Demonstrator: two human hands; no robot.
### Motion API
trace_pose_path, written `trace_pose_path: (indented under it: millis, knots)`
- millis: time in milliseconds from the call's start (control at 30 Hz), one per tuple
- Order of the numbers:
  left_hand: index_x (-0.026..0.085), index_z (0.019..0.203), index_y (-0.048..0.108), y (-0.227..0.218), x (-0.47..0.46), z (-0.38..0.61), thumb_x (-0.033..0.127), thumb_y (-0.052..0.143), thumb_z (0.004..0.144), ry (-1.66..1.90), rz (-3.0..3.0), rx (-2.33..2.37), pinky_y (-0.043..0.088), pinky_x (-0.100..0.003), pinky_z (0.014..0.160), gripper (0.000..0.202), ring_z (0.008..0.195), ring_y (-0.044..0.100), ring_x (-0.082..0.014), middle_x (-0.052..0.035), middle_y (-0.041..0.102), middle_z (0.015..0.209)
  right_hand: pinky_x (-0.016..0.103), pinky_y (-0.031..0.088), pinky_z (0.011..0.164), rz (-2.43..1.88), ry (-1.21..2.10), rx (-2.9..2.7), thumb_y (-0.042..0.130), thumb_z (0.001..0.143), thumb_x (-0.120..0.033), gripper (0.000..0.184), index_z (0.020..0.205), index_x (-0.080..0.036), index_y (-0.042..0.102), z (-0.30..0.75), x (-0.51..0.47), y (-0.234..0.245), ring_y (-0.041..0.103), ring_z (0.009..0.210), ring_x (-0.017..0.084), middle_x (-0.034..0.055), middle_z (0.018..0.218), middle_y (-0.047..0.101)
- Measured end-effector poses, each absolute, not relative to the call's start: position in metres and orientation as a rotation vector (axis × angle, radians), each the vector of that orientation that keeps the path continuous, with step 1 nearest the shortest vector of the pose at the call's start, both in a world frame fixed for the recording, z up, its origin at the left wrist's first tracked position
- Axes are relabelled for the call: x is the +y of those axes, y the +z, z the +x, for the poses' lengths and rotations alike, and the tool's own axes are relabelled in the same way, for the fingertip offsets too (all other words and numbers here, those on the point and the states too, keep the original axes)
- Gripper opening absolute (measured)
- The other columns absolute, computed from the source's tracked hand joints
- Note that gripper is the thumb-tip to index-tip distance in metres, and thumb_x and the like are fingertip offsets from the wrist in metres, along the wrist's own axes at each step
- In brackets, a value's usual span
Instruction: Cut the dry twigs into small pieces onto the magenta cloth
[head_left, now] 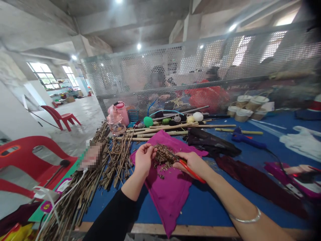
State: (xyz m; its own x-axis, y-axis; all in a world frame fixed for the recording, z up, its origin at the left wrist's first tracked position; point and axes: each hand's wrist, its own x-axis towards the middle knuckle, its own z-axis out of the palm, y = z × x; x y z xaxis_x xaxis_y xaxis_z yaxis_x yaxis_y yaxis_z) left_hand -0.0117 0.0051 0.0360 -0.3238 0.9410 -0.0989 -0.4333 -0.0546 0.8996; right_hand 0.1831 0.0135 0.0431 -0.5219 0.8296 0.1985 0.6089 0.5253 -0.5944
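Red-handled tool [192,171] grasped by right fingers [182,155], angled inward; left fingers [146,149] curled beside dried plant bits [164,156], grip unclear.

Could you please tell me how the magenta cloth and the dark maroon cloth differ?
Colour: the magenta cloth is bright pinkish purple, the maroon cloth a dark brownish red.
Pose: the magenta cloth is spread out, one corner pointing towards the person; the maroon cloth lies in a long, bunched strip.
Load: the magenta cloth bears a pile of dried plant bits; the maroon cloth bears no such pile.
Both lie on the blue tabletop.
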Motion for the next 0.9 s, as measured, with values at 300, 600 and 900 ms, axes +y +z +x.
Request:
trace_pose_path:
  millis: [300,600,900]
  knots:
    - [0.014,0.078,0.049,0.039,-0.001,-0.006,0.007,0.06,0.073,1.533,0.606,1.039,0.048,-0.013,0.049,0.014,0.061,0.063,-0.0085,0.0012,0.057,0.066,0.023,0.039,0.053,-1.219,0.41,-2.325,0.053,0.075,-0.053,0.037,0.09,-0.022,0.065,0.178,0.015,0.033,0.061,0.061,0.018,0.0045,0.069,0.068]
    - [0.013,0.076,0.048,0.037,0.003,-0.014,0.004,0.062,0.071,1.522,0.608,1.009,0.048,-0.012,0.049,0.017,0.059,0.062,-0.0078,0.0002,0.059,0.063,0.022,0.038,0.054,-1.258,0.238,-2.371,0.051,0.075,-0.057,0.041,0.092,-0.022,0.065,0.177,0.015,0.032,0.063,0.065,0.018,0.0059,0.076,0.07]
    - [0.012,0.078,0.052,0.032,0.002,-0.008,0.005,0.067,0.065,1.469,0.719,1.017,0.047,-0.013,0.052,0.021,0.056,0.061,-0.0071,0.0001,0.061,0.061,0.022,0.038,0.055,-1.239,0.313,-2.347,0.052,0.074,-0.057,0.041,0.092,-0.022,0.066,0.177,0.015,0.03,0.062,0.064,0.018,0.0055,0.074,0.069]
